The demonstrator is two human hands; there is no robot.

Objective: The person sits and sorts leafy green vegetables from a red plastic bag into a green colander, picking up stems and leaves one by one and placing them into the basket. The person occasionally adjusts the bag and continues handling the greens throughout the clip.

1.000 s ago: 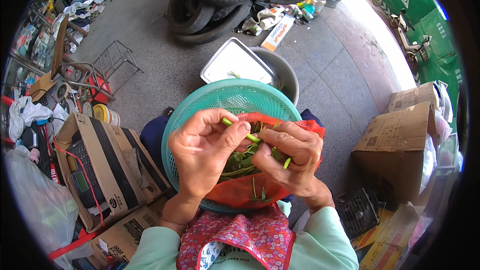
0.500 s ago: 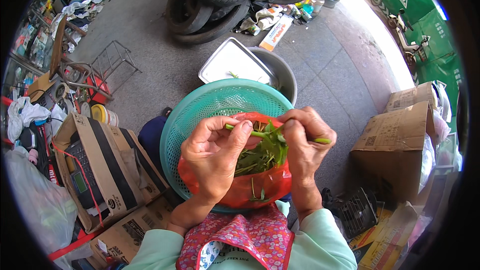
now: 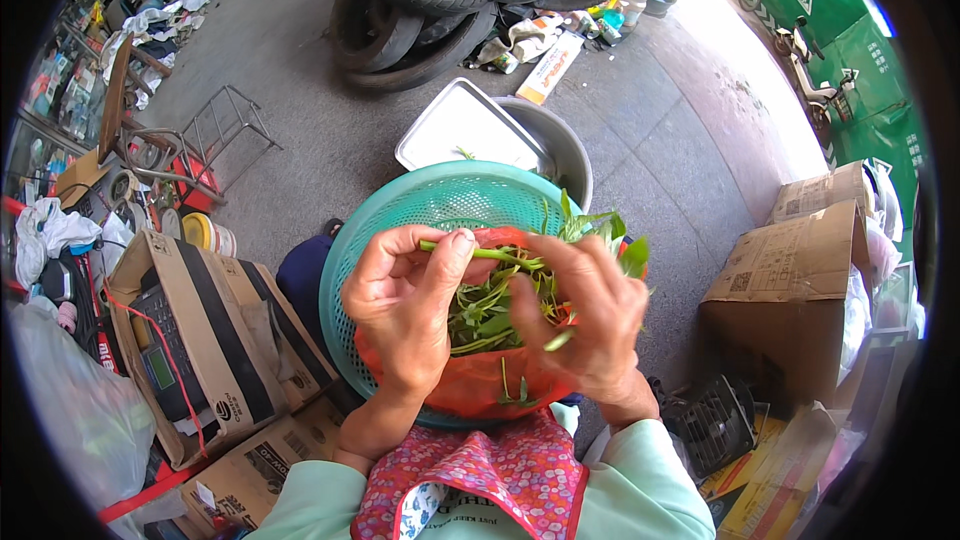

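My left hand (image 3: 405,305) pinches a thick green stem (image 3: 475,253) between thumb and forefinger. The stem points right, toward the fingers of my right hand (image 3: 590,305), which is slightly blurred. Leaves of a leafy green stalk (image 3: 635,257) stick out behind my right hand, and a pale stem end shows beneath its fingers; the grip itself is partly hidden. Below both hands, an orange-red plastic bag (image 3: 480,385) lies open with loose leafy greens (image 3: 485,330) inside. It rests in a turquoise perforated basket (image 3: 345,310) close to my body.
Beyond the basket stand a white tray (image 3: 425,148) and a grey metal basin (image 3: 580,155). Old tyres (image 3: 400,50) are piled at the far side. Cardboard boxes flank me, one with a desk phone (image 3: 165,360) at left, another box (image 3: 775,285) at right.
My right hand has turned and come closer and lower, and leaves now spread out behind it. My left hand has shifted slightly left, still pinching the stem.
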